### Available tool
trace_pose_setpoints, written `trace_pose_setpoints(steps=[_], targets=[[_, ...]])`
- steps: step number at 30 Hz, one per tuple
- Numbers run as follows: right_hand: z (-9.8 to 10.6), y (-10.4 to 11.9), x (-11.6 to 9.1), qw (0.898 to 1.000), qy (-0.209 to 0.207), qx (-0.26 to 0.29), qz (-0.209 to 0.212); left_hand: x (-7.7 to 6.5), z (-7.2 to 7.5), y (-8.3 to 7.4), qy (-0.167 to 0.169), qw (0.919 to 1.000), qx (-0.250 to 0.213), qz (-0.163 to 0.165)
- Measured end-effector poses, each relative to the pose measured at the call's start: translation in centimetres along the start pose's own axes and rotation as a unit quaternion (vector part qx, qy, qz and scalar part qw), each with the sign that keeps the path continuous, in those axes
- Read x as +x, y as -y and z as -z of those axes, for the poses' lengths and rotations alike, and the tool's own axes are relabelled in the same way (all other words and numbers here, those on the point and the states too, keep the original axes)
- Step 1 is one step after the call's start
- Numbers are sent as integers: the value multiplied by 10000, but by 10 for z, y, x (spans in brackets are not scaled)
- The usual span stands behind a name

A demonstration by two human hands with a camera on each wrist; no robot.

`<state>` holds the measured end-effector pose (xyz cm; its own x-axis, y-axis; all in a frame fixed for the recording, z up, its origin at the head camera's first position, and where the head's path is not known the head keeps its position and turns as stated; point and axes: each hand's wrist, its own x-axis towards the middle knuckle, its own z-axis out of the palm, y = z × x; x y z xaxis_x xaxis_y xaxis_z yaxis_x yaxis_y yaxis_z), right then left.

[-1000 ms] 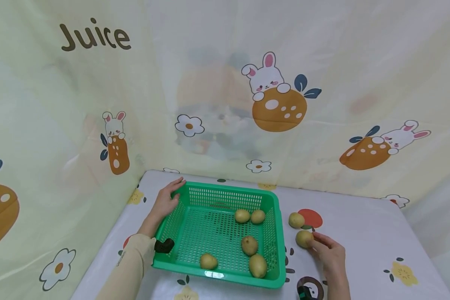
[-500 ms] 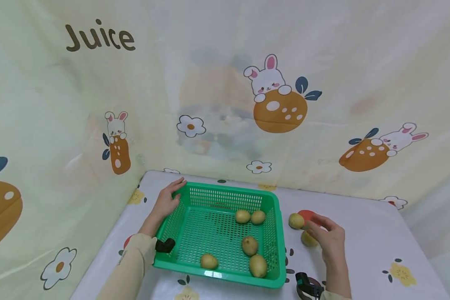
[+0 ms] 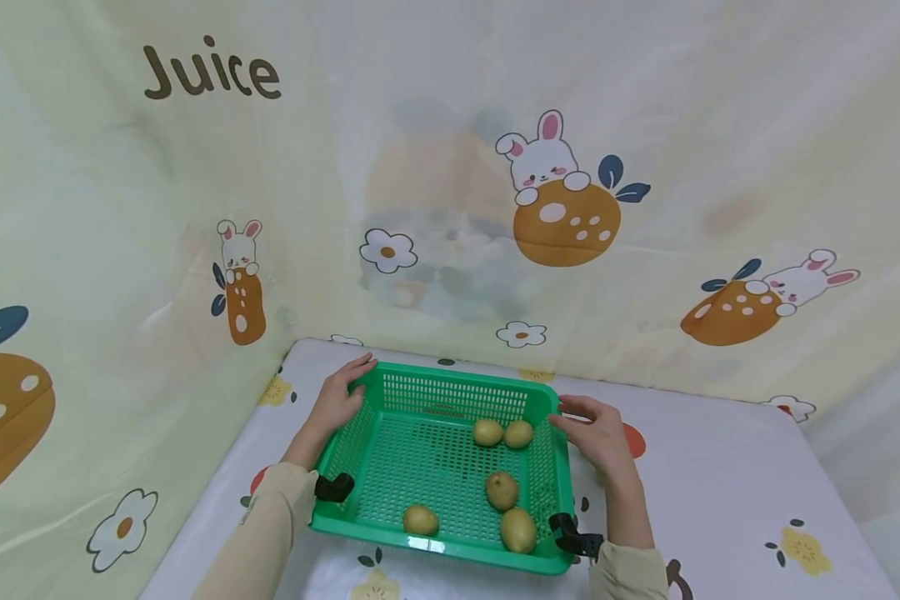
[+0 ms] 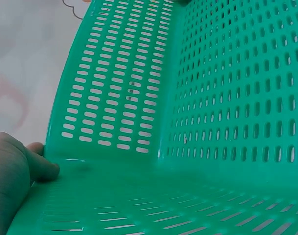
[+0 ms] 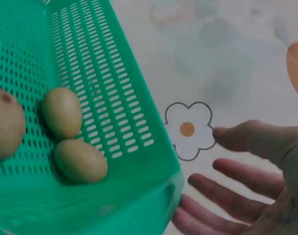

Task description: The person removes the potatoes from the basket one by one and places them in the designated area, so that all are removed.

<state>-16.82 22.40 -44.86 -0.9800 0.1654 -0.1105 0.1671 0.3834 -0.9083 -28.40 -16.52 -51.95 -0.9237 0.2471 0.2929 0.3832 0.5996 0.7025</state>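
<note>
A green slatted plastic basket [image 3: 427,540] stands on the table. My left hand [image 3: 337,404] grips its rim at the back left corner; in the left wrist view the thumb [image 4: 43,166] lies over the inner side. My right hand [image 3: 596,433] is at the back right corner, its fingers spread and extended. Its lower fingertips [image 5: 188,200] meet or overlap the basket edge; contact is unclear. In the basket lie several tan oval pieces of produce, potato-like or kiwi-like: a pair [image 3: 487,432] at the back, a browner one [image 3: 502,492], a larger one [image 3: 518,531] and one [image 3: 421,521] at the front.
A white patterned cloth [image 3: 720,483] covers the table. Printed curtains [image 3: 435,183] rise behind and to the left. Dark wrist cameras [image 3: 335,487] sit on both wrists, close to the basket's sides.
My right hand has let go of a tan oval piece on the table and moved left to the basket's corner. Both pieces there are now hidden behind it. My left hand stays put.
</note>
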Motion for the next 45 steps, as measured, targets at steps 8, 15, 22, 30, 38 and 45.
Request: trace_pose_setpoints(steps=[8, 15, 22, 30, 38, 45], targets=[[-13, 14, 4, 9946, 4, 1041, -3, 0, 2, -3, 19, 10000, 7, 2], [-38, 17, 9, 9889, 762, 1264, 193, 1, -1, -2, 51, 10000, -15, -4], [-58, 18, 12, 9874, 1154, 1052, 259, 0, -3, -4, 56, 10000, -33, 9], [-83, 19, 16, 9650, 2334, 1180, 196, -1, -1, -4, 42, 10000, -49, -9], [-106, 24, 14, 9452, 3200, 572, 289, -1, 2, -2, 38, 9999, -115, 33], [-119, 27, 13, 9242, 3794, -240, 368, 0, 2, -3, 13, 10000, -59, -25]])
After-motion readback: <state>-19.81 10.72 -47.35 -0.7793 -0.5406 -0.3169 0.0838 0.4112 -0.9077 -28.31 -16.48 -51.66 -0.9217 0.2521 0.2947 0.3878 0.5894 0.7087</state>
